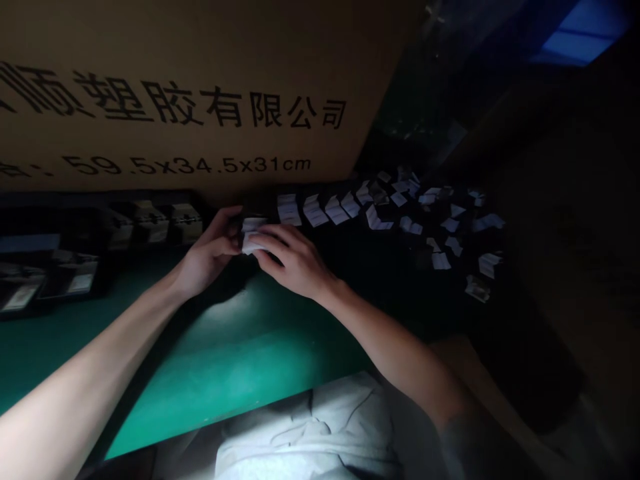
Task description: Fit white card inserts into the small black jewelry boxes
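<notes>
Your grey shirt (305,427), left hand (207,252) and right hand (293,261) pinching folded white paper (253,235), long axis pointing away from you

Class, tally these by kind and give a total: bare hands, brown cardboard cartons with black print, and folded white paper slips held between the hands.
Bare hands: 2, the left hand and the right hand
Brown cardboard carton with black print: 1
Folded white paper slip: 1
Total: 4
</notes>
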`<state>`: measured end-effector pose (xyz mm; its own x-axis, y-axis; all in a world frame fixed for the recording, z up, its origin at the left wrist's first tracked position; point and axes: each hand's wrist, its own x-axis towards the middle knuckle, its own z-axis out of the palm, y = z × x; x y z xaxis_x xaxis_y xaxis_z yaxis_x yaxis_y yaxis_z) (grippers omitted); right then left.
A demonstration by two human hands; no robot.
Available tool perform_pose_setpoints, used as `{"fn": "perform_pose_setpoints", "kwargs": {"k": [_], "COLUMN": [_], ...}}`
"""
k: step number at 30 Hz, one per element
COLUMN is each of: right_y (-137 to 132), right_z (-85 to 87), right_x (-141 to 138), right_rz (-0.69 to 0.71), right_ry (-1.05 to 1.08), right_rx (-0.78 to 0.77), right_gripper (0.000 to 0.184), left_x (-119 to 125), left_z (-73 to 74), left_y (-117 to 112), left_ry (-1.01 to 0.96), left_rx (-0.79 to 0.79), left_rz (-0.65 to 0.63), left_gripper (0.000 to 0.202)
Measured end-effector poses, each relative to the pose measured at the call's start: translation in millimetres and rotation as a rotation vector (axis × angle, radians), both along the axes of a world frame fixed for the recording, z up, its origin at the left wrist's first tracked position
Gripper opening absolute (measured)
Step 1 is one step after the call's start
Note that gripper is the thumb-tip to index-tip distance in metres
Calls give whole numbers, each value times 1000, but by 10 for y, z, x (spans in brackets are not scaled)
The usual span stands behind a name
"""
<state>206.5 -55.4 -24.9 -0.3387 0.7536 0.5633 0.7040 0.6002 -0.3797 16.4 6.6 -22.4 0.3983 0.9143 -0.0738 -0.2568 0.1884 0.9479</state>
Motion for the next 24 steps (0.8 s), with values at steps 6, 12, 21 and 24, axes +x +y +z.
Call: {"fn": "perform_pose_setpoints", "kwargs": {"k": [6,12,21,24], "right_y": [3,10,7,22], "right_z": [-6,-24,-9,-19], "right_x": [7,-2,-13,-19], "right_rz": [9,-15,-53,-49], "right_ry": [61,89,127,140], "right_rx": [-10,23,2,-5], "right_gripper": [25,26,24,23], "left_x": [28,11,-24,-12], "left_z": [59,39,65,71], "left_y": [-16,-10,-44,-42], "left_ry": [13,65,158,143], "left_rx": [-27,-6,76,73], "left_rz": [24,24,-72,-74], "left_gripper": [70,74,92,94]}}
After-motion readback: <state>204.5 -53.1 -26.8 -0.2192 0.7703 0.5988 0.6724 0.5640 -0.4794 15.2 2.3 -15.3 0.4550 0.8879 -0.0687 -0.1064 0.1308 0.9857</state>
